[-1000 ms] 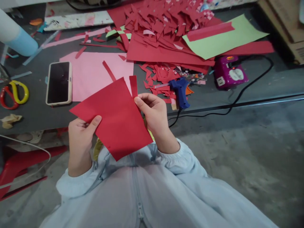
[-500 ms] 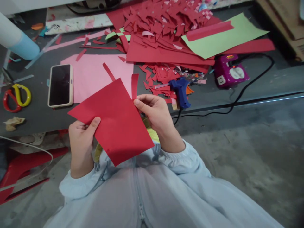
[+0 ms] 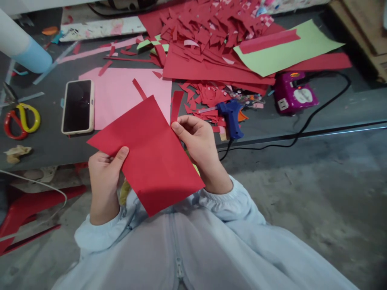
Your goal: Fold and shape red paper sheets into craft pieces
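Note:
A red sheet of paper (image 3: 151,157) is held tilted above my lap at the table's front edge. My left hand (image 3: 105,171) pinches its left side, thumb on top and the other fingers underneath. Between the thumb and fingertips of my right hand (image 3: 198,139) is a narrow red paper strip (image 3: 176,104), which stands up past the sheet's upper right edge. That hand lies right at the sheet's edge; whether it also grips the sheet I cannot tell. Behind the sheet lies pink paper (image 3: 121,92) with another red strip (image 3: 139,88) on it.
A phone (image 3: 78,106) and scissors (image 3: 26,119) lie on the left, near a white and blue bottle (image 3: 26,46). Right of my hands are a blue glue gun (image 3: 231,117) and a purple power block (image 3: 294,94) with a black cable. Red paper scraps (image 3: 208,20) and green paper (image 3: 290,48) lie behind.
The red strip in my right hand has tilted to the right and separated slightly from the sheet. The sheet's lower right corner has shifted a little to the right.

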Motion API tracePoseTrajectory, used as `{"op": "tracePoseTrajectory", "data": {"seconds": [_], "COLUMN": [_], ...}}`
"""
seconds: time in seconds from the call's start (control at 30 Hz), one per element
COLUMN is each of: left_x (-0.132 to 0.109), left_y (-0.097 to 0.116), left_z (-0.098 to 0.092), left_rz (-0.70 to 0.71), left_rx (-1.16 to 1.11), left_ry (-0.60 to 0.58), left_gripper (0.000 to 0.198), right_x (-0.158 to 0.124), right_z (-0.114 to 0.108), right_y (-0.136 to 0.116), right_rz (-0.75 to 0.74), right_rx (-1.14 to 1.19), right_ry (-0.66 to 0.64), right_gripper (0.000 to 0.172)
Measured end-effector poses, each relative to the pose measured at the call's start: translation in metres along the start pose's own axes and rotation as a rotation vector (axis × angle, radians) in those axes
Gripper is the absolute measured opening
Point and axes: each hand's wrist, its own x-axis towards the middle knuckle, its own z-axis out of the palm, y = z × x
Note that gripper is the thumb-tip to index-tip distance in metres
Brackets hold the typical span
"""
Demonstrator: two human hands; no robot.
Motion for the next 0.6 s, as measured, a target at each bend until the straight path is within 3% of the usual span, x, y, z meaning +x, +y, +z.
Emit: {"op": "tracePoseTrajectory", "data": {"seconds": [0.27,0.43,0.6], "left_x": [0.0041,0.0038,0.0029], "left_y": [-0.0047,-0.0032,-0.0024], "left_z": [-0.0052,-0.0048,-0.0023], "left_rz": [0.011,0.019,0.033], "left_rx": [0.027,0.058,0.055], "left_ry": [0.011,0.022,0.03], "left_gripper": [0.029,0.029,0.029], "right_x": [0.0037,0.0028,0.0004], "right_z": [-0.0067,-0.0054,-0.0023], "right_y": [-0.007,-0.0071,-0.0024], "right_rz": [0.151,0.092,0.013], "right_rx": [0.07,0.008,-0.068], "right_ry": [-0.135,-0.096,-0.019], "right_gripper": [0.037,0.037,0.024]}}
